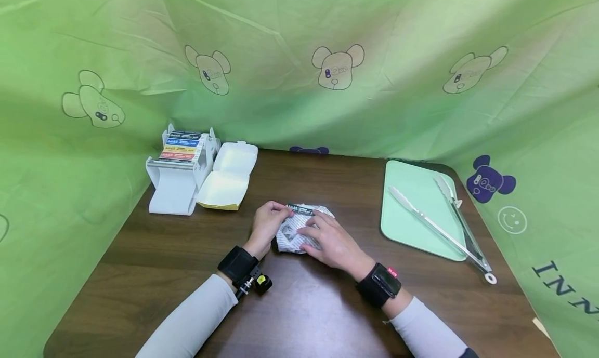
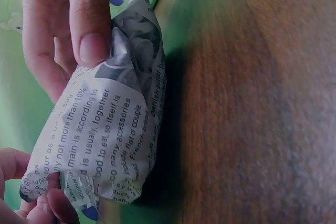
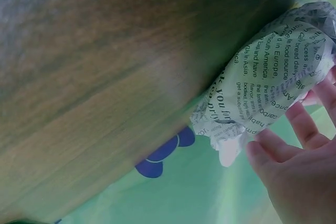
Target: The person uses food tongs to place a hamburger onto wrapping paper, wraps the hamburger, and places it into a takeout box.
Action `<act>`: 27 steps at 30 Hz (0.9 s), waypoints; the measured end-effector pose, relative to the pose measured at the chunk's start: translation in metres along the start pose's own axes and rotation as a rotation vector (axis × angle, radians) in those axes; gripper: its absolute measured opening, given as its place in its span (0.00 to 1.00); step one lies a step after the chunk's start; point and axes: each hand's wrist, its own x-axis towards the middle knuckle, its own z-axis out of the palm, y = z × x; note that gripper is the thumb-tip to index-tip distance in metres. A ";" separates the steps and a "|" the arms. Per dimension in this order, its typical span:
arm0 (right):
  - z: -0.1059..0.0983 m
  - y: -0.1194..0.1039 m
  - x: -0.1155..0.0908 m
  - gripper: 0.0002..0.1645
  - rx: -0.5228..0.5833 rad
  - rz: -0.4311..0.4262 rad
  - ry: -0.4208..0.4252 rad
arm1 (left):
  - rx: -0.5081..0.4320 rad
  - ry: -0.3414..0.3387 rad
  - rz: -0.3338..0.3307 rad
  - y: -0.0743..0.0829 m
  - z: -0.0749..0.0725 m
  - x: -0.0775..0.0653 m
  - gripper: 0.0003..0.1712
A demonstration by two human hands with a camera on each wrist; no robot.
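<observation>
A bundle wrapped in newsprint-patterned paper (image 1: 299,232) lies on the table in front of me, its crumpled folds close up in both wrist views. Across its far side runs a dark green printed label (image 1: 301,209). My left hand (image 1: 270,224) pinches the left end of that label between thumb and fingertips. My right hand (image 1: 334,241) lies over the right side of the bundle, fingers spread and touching the paper. In the left wrist view the right thumb (image 2: 93,45) is against the wrapping. What is inside the paper is hidden.
At the back left stands a white label dispenser (image 1: 180,163) with several coloured label rolls. Beside it is an open, pale yellow clamshell box (image 1: 224,186). To the right, metal tongs (image 1: 435,228) lie across a mint-green board (image 1: 398,212). Green cloth (image 1: 281,114) hangs around the table.
</observation>
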 end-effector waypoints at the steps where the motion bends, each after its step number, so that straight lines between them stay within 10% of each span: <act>1: 0.000 0.000 0.000 0.20 0.007 0.003 0.001 | 0.016 0.001 0.002 -0.001 0.000 0.000 0.08; 11: 0.003 0.003 -0.005 0.19 0.037 0.022 0.006 | 0.407 0.021 0.158 -0.002 -0.008 0.003 0.09; 18: 0.003 0.004 -0.005 0.19 0.022 0.018 -0.003 | 0.689 0.059 0.472 -0.002 -0.016 0.002 0.08; 23: 0.002 0.003 -0.003 0.20 0.008 0.024 -0.019 | 1.020 -0.074 0.801 -0.001 -0.017 -0.009 0.19; 27: 0.002 0.004 -0.002 0.21 0.006 0.037 -0.034 | 1.167 -0.154 0.878 -0.005 -0.016 -0.017 0.25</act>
